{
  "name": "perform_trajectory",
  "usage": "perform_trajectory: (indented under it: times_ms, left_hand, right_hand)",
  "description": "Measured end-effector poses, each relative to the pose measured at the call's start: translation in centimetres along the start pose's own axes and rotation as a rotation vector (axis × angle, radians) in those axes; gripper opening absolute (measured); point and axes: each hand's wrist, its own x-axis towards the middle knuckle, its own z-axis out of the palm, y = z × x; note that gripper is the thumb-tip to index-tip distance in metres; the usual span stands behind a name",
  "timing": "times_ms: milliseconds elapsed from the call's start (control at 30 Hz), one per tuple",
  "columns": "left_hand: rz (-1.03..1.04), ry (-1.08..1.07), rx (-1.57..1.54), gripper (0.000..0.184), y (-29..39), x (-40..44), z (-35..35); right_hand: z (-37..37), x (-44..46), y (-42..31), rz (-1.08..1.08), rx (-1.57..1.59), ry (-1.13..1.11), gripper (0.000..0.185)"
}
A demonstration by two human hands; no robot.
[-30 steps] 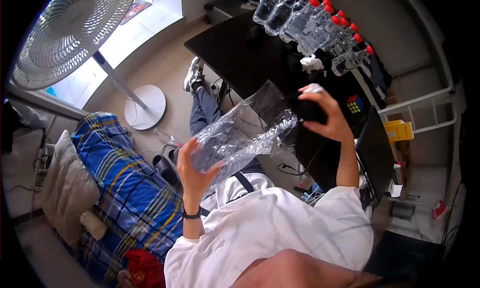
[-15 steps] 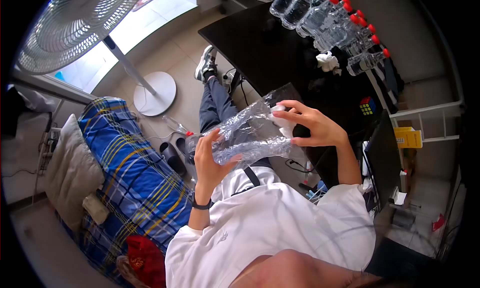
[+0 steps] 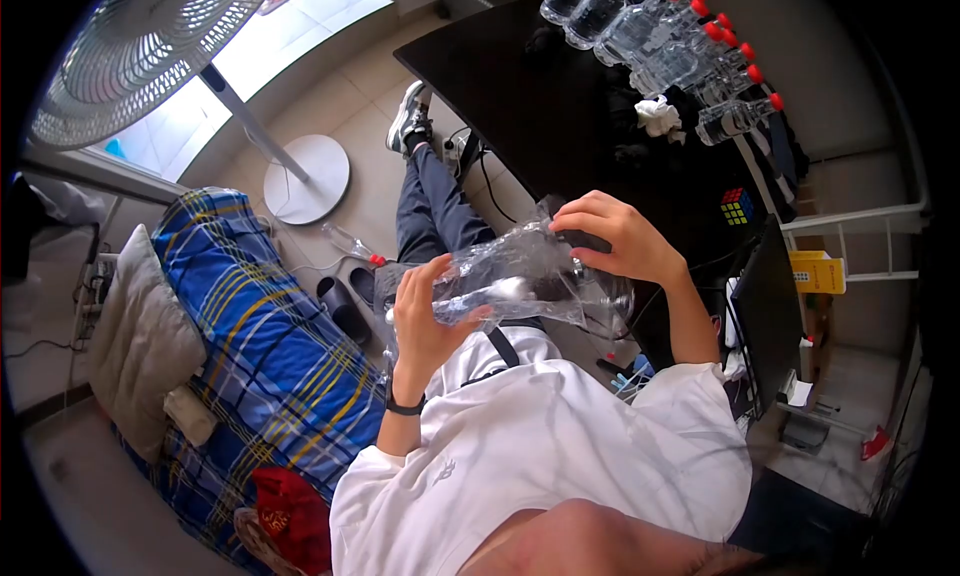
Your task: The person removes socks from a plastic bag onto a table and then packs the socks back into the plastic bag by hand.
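Observation:
A clear, crinkled plastic bag (image 3: 470, 288) stretches between my two hands above my lap. My left hand (image 3: 425, 316) grips its left end, thumb and fingers closed on the film; a dark band circles that wrist. At the right end, my right hand (image 3: 622, 241) has its fingers and thumb bent around the bag's edge. Inside the bag, near its middle, shows a small white item (image 3: 512, 288), blurred and seen through the film, so its kind is unclear. Dark areas also show through the plastic, and I cannot tell whether they lie inside it or behind.
Several red-capped water bottles (image 3: 640, 36) stand on the black desk (image 3: 500, 86), with crumpled white tissue (image 3: 658, 118), a Rubik's cube (image 3: 737, 206) and a laptop (image 3: 768, 311). A standing fan (image 3: 305, 181), slippers (image 3: 345, 311) and a bed with plaid bedding (image 3: 270, 316) are to the left.
The white item has left my right hand's fingers and is now within the bag, further left. My right hand has moved slightly up and right onto the bag's edge. My left hand keeps its hold.

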Motion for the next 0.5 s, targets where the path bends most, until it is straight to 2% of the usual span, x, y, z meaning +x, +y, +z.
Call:
perform_trajectory:
  times_ms: [100,200,267,333,367,500]
  left_hand:
    - [0.007,-0.013,-0.004,0.078,-0.2,0.0,0.1]
    - [0.014,-0.013,0.018,0.077,-0.2,-0.1,0.0]
    - [-0.001,-0.008,0.011,0.076,-0.3,-0.2,-0.2]
    - [-0.012,-0.002,0.001,0.074,-0.5,-0.2,-0.4]
    - [-0.024,0.006,0.003,0.074,-0.5,-0.2,-0.6]
    - [-0.070,0.048,-0.025,0.073,-1.7,-1.0,-1.5]
  right_hand:
    - [-0.1,-0.4,0.6,0.029,-0.075,-0.018,0.039]
    - [-1.9,-1.1,1.8,0.150,-0.317,0.234,0.032]
    - [-3.3,-1.8,4.3,0.189,-0.473,0.457,0.041]
    - [-4.1,-2.8,6.4,0.372,-0.617,0.557,0.054]
    - [-4.1,-3.5,8.2,0.433,-0.651,0.552,0.063]
    - [-2.8,-3.8,10.6,0.392,-0.477,0.469,0.063]
